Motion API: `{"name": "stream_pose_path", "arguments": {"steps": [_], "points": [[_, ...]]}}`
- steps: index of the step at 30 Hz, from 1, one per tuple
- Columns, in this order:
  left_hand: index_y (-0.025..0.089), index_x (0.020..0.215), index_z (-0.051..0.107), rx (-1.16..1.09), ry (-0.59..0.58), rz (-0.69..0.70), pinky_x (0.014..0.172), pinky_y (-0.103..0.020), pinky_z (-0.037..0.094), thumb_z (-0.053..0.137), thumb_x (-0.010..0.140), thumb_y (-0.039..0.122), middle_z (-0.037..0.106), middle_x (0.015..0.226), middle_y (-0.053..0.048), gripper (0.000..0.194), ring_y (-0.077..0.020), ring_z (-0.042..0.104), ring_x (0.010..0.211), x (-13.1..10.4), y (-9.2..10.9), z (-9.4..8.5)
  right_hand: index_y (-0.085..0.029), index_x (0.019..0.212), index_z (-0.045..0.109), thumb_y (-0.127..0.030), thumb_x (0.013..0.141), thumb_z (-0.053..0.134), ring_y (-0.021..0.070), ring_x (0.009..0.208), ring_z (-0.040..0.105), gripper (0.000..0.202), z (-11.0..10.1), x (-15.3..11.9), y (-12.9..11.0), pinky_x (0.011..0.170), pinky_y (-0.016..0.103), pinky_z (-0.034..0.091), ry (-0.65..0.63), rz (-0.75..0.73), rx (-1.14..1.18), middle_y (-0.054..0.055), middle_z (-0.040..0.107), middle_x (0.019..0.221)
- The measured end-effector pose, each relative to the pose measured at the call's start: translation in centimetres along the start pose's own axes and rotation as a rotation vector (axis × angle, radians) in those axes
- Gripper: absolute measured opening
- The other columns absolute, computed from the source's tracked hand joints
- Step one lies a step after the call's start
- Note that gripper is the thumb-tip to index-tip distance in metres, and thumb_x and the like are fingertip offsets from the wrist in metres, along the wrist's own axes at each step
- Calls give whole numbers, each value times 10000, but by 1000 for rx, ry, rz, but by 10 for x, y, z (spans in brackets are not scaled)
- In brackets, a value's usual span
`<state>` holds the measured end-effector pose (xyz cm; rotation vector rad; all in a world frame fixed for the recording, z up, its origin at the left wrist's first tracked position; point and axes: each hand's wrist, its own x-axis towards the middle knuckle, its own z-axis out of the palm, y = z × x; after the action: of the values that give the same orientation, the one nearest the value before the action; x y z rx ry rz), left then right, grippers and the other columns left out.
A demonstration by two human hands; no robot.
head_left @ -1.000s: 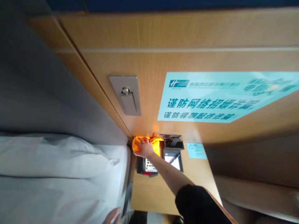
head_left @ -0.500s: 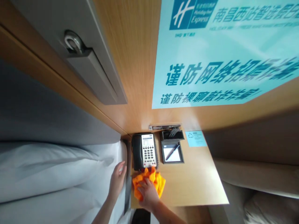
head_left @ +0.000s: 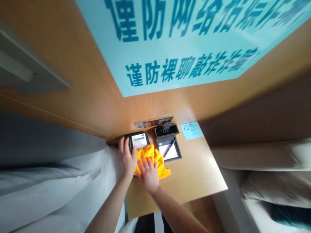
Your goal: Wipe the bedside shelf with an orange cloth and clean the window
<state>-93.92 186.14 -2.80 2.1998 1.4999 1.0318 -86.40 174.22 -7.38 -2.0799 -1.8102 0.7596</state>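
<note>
- One orange cloth [head_left: 152,160] lies bunched over the lower part of the telephone [head_left: 139,141], at the back left of the table [head_left: 194,181].
- Handling, as judged: soft, light, limp; take it by a gathered fold.
- Right hand [head_left: 148,174]: flat, fingers spread, pressing on the cloth.
- Left hand [head_left: 126,159]: open, laid along the telephone's left edge.
- A black tray [head_left: 169,149] with notepad and pen sits just right of the telephone; a bed [head_left: 53,191] adjoins the table on the left.
</note>
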Motion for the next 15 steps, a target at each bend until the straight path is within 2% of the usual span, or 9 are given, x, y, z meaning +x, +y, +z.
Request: {"name": "stream_pose_path", "arguments": {"steps": [2, 4, 6, 7, 9, 11, 13, 15], "points": [[92, 1390, 438, 67, -122, 278, 1159, -426, 339, 494, 969, 261, 388, 1470, -180, 456, -288, 355, 1385, 11, 33, 20, -419, 1513, 280, -454, 939, 479, 358, 1390, 350, 608, 18, -69, 26, 1095, 612, 300, -125, -36, 24, 1, 401, 1550], [76, 1392, 438, 128, -258, 476, 1145, -421, 360, 565, 929, 215, 443, 1430, -170, 499, -299, 393, 1347, 24, 66, 48, -432, 1502, 302, -524, 908, 514, 357, 1331, 437, 637, 22, -128, 64, 1082, 586, 343, -214, -30, 25, -2, 499, 1480], [78, 1278, 544, 204, -397, 566, 1061, -443, 430, 643, 881, 212, 574, 1269, -149, 431, -313, 493, 1218, 37, 91, 81, -438, 1473, 370, -587, 902, 490, 360, 1300, 478, 602, 10, -166, 111, 1068, 572, 366, -188, 54, -27, -1, 551, 1431], [91, 1170, 605, 248, -476, 581, 999, -457, 461, 652, 874, 209, 628, 1144, -129, 322, -311, 538, 1129, 43, 100, 97, -433, 1463, 394, -605, 903, 472, 370, 1298, 480, 591, -1, -175, 137, 1071, 589, 353, -140, 112, -73, 4, 554, 1428], [116, 959, 646, 323, -625, 591, 873, -455, 496, 591, 907, 191, 655, 925, -96, 107, -294, 590, 959, 53, 107, 124, -411, 1456, 419, -612, 910, 451, 401, 1331, 439, 583, -29, -178, 187, 1103, 660, 260, -8, 232, -179, 18, 522, 1459], [131, 864, 635, 347, -699, 600, 804, -429, 507, 514, 941, 165, 650, 840, -76, 148, -272, 609, 869, 59, 107, 139, -380, 1460, 427, -613, 911, 444, 421, 1379, 369, 596, -56, -163, 225, 1126, 709, 142, 96, 312, -249, 31, 471, 1499], [143, 826, 625, 306, -689, 647, 760, -402, 511, 517, 936, 154, 644, 813, -57, 154, -252, 612, 830, 60, 107, 136, -363, 1466, 422, -622, 910, 437, 432, 1423, 290, 614, -73, -142, 243, 1130, 723, 95, 146, 335, -258, 39, 408, 1543], [157, 786, 599, 218, -611, 730, 711, -391, 494, 550, 917, 145, 609, 760, -36, 141, -240, 588, 783, 55, 113, 116, -356, 1472, 415, -645, 892, 450, 456, 1433, 250, 649, -76, -120, 239, 1107, 752, 102, 141, 264, -217, 62, 350, 1574]]}}
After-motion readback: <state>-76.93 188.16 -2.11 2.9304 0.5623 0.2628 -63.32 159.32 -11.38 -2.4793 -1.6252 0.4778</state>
